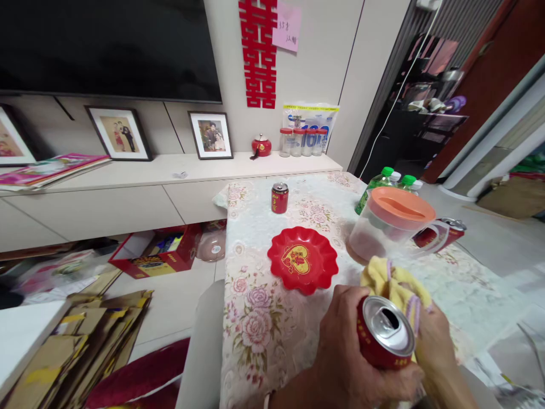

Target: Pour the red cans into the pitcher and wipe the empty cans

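Observation:
My left hand [349, 352] is wrapped round a red drink can [385, 334] with an open silver top, held tilted at the near edge of the table. My right hand [436, 346] presses a yellow cloth [398, 287] against the can's right side. Just beyond them lies a red scalloped plate [303, 259] with a gold heart design. A second red can [280, 197] stands upright at the far side of the table, and a third can [440, 232] lies behind the plastic jug.
A clear plastic jug with an orange lid [389, 221] stands to the right, green-capped bottles [377, 184] behind it. The floral tablecloth [255, 318] covers the table. A low cabinet [179, 170] holds photo frames and jars. Flattened cardboard [80, 346] lies on the floor at left.

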A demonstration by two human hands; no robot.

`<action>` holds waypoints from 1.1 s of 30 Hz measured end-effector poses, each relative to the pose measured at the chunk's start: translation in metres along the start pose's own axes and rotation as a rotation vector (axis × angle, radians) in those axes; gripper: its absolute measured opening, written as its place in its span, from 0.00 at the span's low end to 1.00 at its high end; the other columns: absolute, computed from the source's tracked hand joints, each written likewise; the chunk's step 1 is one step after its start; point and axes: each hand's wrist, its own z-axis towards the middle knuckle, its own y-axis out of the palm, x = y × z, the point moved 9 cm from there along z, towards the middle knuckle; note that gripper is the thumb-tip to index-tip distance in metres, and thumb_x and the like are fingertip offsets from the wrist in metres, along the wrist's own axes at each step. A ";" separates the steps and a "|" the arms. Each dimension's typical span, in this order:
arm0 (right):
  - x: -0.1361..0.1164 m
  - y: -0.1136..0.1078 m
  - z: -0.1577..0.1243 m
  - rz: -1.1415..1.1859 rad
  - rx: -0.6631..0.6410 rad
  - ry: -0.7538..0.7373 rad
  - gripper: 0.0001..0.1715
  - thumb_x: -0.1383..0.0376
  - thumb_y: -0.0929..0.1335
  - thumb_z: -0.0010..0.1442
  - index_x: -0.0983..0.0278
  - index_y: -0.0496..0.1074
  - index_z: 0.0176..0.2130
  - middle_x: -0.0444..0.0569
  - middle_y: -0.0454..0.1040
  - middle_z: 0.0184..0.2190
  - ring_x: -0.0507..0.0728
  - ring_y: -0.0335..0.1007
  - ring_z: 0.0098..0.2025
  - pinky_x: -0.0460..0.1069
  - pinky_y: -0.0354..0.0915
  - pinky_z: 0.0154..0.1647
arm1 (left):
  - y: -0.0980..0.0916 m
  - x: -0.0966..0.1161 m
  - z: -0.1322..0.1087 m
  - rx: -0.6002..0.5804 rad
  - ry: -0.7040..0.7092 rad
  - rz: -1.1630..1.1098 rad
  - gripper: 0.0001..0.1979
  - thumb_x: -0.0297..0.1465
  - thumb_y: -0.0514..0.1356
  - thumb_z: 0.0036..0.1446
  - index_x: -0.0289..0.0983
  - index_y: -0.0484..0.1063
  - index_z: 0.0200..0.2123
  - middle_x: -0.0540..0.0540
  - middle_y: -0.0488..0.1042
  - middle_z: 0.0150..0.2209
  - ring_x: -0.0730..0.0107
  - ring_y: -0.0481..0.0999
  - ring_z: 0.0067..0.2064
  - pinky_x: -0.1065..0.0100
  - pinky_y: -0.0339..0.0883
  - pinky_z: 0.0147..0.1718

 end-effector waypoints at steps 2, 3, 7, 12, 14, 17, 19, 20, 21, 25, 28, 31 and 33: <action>-0.008 0.007 0.013 0.058 -0.042 0.047 0.32 0.43 0.75 0.56 0.64 0.79 0.48 0.46 0.80 0.30 0.58 0.74 0.29 0.53 0.71 0.29 | -0.008 -0.002 -0.007 0.063 -0.018 -0.022 0.44 0.28 0.78 0.27 0.45 0.68 0.51 0.51 0.73 0.39 0.62 0.76 0.36 0.58 0.78 0.39; -0.019 0.015 0.021 0.067 -0.080 0.020 0.34 0.42 0.76 0.54 0.63 0.79 0.49 0.46 0.81 0.31 0.59 0.74 0.29 0.53 0.71 0.30 | -0.012 -0.003 -0.012 0.098 -0.012 -0.038 0.44 0.25 0.77 0.25 0.45 0.68 0.51 0.52 0.72 0.38 0.64 0.76 0.35 0.60 0.78 0.38; -0.094 0.077 0.036 -0.178 -0.314 -0.414 0.28 0.44 0.72 0.60 0.58 0.81 0.50 0.51 0.82 0.52 0.66 0.77 0.51 0.59 0.69 0.53 | -0.020 -0.017 -0.027 0.143 -0.041 -0.059 0.47 0.20 0.73 0.22 0.47 0.67 0.52 0.52 0.72 0.38 0.63 0.76 0.35 0.61 0.77 0.37; -0.098 0.179 0.018 -0.670 -0.705 -0.654 0.25 0.50 0.64 0.71 0.58 0.77 0.59 0.55 0.78 0.60 0.66 0.72 0.58 0.59 0.65 0.58 | -0.022 -0.026 -0.037 0.017 -0.095 -0.016 0.54 0.29 0.80 0.21 0.47 0.67 0.57 0.45 0.76 0.46 0.50 0.79 0.43 0.53 0.80 0.44; -0.083 0.205 0.011 -0.762 -0.802 -0.647 0.25 0.53 0.68 0.68 0.57 0.77 0.59 0.57 0.79 0.53 0.66 0.73 0.53 0.59 0.66 0.53 | -0.028 -0.022 -0.038 0.044 -0.140 0.002 0.53 0.31 0.80 0.22 0.47 0.67 0.58 0.44 0.77 0.47 0.48 0.80 0.44 0.53 0.80 0.44; -0.062 0.231 0.000 -0.876 -0.937 -0.653 0.33 0.59 0.77 0.57 0.56 0.77 0.61 0.57 0.77 0.51 0.66 0.70 0.52 0.56 0.64 0.51 | -0.033 -0.012 -0.037 0.082 -0.173 0.006 0.52 0.30 0.80 0.24 0.47 0.68 0.58 0.44 0.78 0.48 0.48 0.80 0.45 0.56 0.80 0.41; -0.053 0.239 -0.002 -0.925 -0.993 -0.654 0.39 0.63 0.79 0.51 0.56 0.76 0.62 0.57 0.76 0.51 0.65 0.69 0.52 0.54 0.63 0.51 | -0.035 -0.006 -0.034 0.097 -0.188 0.000 0.50 0.30 0.80 0.25 0.47 0.69 0.57 0.44 0.78 0.48 0.47 0.80 0.46 0.57 0.80 0.40; -0.049 0.242 -0.001 -0.944 -1.010 -0.651 0.39 0.64 0.79 0.51 0.57 0.76 0.61 0.57 0.76 0.51 0.65 0.69 0.51 0.54 0.63 0.50 | -0.036 -0.005 -0.033 0.101 -0.198 -0.003 0.49 0.30 0.80 0.25 0.46 0.69 0.56 0.44 0.78 0.48 0.47 0.80 0.46 0.57 0.80 0.39; -0.047 0.244 0.000 -0.959 -1.019 -0.646 0.37 0.64 0.79 0.51 0.59 0.77 0.60 0.57 0.76 0.50 0.65 0.69 0.50 0.54 0.62 0.49 | -0.036 -0.004 -0.032 0.103 -0.206 -0.006 0.48 0.30 0.80 0.26 0.46 0.70 0.55 0.44 0.79 0.47 0.46 0.81 0.47 0.57 0.80 0.39; -0.037 0.247 0.005 -0.973 -1.021 -0.626 0.24 0.65 0.75 0.56 0.61 0.79 0.53 0.56 0.78 0.46 0.62 0.72 0.44 0.52 0.61 0.44 | -0.039 -0.004 -0.029 0.111 -0.208 -0.013 0.46 0.28 0.79 0.26 0.46 0.70 0.54 0.45 0.79 0.46 0.48 0.80 0.46 0.59 0.80 0.38; -0.033 0.249 0.004 -0.947 -0.993 -0.614 0.18 0.65 0.72 0.58 0.60 0.79 0.49 0.54 0.80 0.43 0.62 0.73 0.42 0.52 0.60 0.41 | -0.038 -0.008 -0.030 0.097 -0.210 -0.026 0.48 0.28 0.78 0.25 0.46 0.69 0.55 0.46 0.78 0.46 0.50 0.80 0.45 0.57 0.80 0.41; -0.036 0.248 0.007 -0.902 -0.961 -0.586 0.14 0.66 0.72 0.55 0.61 0.79 0.43 0.52 0.81 0.39 0.62 0.74 0.41 0.51 0.60 0.40 | -0.029 -0.018 -0.031 0.099 -0.231 -0.025 0.50 0.26 0.77 0.21 0.45 0.69 0.55 0.45 0.77 0.46 0.49 0.79 0.45 0.53 0.79 0.46; -0.044 0.242 0.017 -0.860 -0.929 -0.545 0.12 0.65 0.72 0.54 0.61 0.78 0.40 0.49 0.81 0.38 0.60 0.75 0.39 0.50 0.61 0.38 | -0.024 -0.027 -0.033 0.161 -0.257 -0.008 0.48 0.24 0.74 0.19 0.44 0.69 0.51 0.47 0.75 0.42 0.52 0.77 0.41 0.53 0.78 0.44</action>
